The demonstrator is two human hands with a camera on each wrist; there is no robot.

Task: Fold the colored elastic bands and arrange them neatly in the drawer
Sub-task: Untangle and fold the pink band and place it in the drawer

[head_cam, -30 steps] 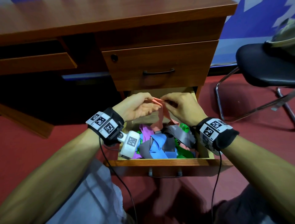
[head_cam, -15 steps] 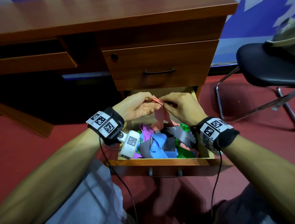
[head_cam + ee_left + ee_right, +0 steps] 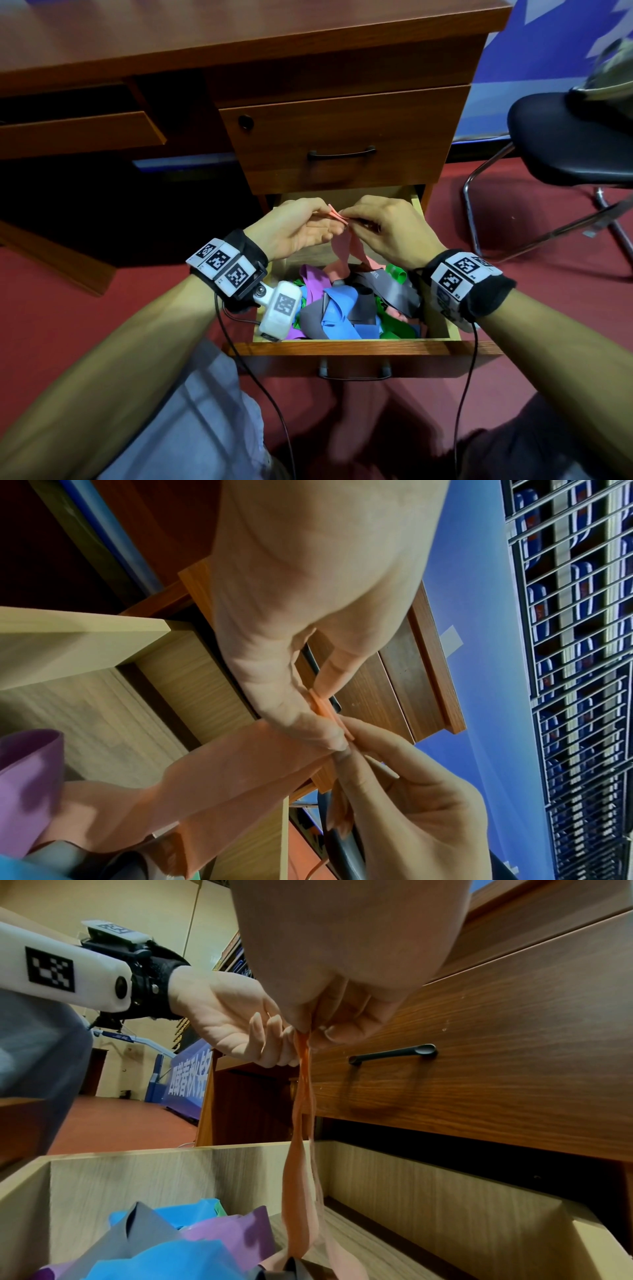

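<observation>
Above the open drawer (image 3: pixel 342 346) both hands meet on a salmon-pink elastic band (image 3: pixel 346 246). My left hand (image 3: pixel 322 219) pinches its folded top end between thumb and fingers, seen close in the left wrist view on the pink band (image 3: pixel 323 710). My right hand (image 3: pixel 356 221) pinches the same end from the right. The pink band (image 3: pixel 301 1150) hangs down from the hands into the drawer (image 3: pixel 171 1167). Below lies a tangle of blue (image 3: pixel 339 305), grey (image 3: pixel 390 287), purple (image 3: pixel 317 279) and green bands (image 3: pixel 394 323).
The shut upper drawer (image 3: pixel 342 137) with a black handle (image 3: pixel 340 155) sits just behind the hands. A black chair (image 3: pixel 565 144) stands to the right on the red floor. My knees are under the drawer front.
The hands have drawn slightly closer together on the pink band's top end, and the band hangs a little shorter. The pile in the drawer has not moved.
</observation>
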